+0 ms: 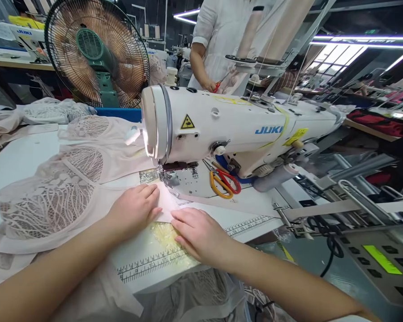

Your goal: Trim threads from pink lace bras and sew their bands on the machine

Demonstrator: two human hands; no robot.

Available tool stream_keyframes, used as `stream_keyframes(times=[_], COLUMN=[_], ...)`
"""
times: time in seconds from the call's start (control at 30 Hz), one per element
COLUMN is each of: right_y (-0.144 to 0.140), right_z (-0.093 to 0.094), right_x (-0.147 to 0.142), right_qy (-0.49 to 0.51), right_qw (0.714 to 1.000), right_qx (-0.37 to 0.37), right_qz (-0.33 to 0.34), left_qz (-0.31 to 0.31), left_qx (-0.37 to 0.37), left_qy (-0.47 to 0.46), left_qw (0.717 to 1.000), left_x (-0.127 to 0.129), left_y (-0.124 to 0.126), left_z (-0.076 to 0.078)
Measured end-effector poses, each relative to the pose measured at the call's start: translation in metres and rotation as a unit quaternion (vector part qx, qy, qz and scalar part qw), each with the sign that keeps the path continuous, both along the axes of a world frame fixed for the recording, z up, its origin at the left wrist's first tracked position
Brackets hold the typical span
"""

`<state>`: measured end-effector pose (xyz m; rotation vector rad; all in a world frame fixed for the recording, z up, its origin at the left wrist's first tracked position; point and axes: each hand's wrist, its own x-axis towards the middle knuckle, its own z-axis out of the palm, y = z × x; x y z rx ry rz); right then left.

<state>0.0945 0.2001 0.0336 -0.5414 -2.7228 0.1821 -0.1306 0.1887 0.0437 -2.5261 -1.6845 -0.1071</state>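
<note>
My left hand lies flat on a pale pink fabric piece, pressing it to the table just in front of the presser foot of a white JUKI sewing machine. My right hand rests palm down beside it, fingertips on the same fabric's near edge. Neither hand grips anything. The fabric's tip runs under the needle area. To the left lies a pink lace garment joined to this fabric.
Scissors with orange and red handles lie on the machine bed. A ruler strip edges the table. A green standing fan is behind. A person in white holds red scissors beyond the machine. A control box sits right.
</note>
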Motion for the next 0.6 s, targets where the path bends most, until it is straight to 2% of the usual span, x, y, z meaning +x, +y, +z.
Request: stream_keyframes(times=[0.37, 0.6], right_y=[0.003, 0.000], right_z=[0.008, 0.011], right_x=[-0.004, -0.005], right_qy=[-0.033, -0.051], right_qw=[0.999, 0.997], right_qx=[-0.024, -0.049], right_qz=[-0.020, -0.023], left_qz=[0.005, -0.017], left_qx=[-0.040, -0.019], left_qy=[0.000, 0.004], left_qw=[0.999, 1.000], left_x=[0.002, -0.003], left_y=[0.016, 0.019], left_z=[0.011, 0.009])
